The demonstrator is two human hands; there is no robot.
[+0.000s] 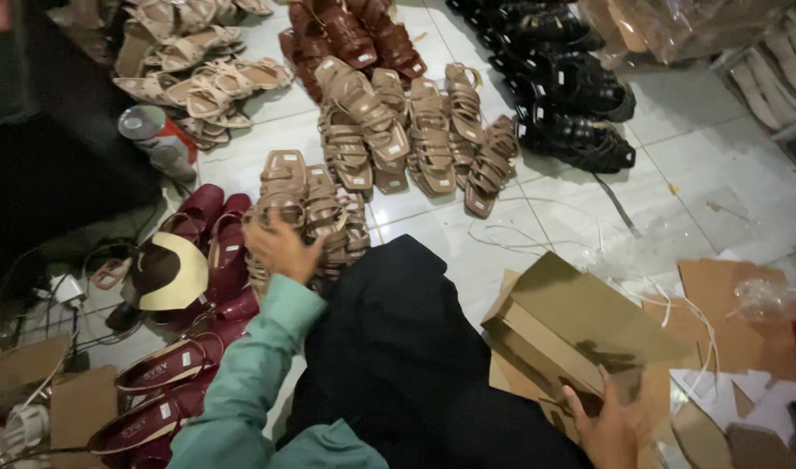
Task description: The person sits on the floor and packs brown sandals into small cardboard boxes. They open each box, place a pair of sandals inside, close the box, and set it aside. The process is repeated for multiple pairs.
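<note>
Your left hand (280,247) clutches tan strappy sandals (315,213); your right hand (611,426) grips a cardboard shoebox (571,326). Maroon heels (211,247) crowd near left, black sandals (571,95) far right.

The single head-worn camera looks steeply down and forward from the seated person's eye level, close over the lap and both arms, facing across the tiled floor (676,165) toward sandal rows at the far edge.

Left hand (280,246) reaches forward, fingers apparently curled; right hand (608,428) low.
</note>
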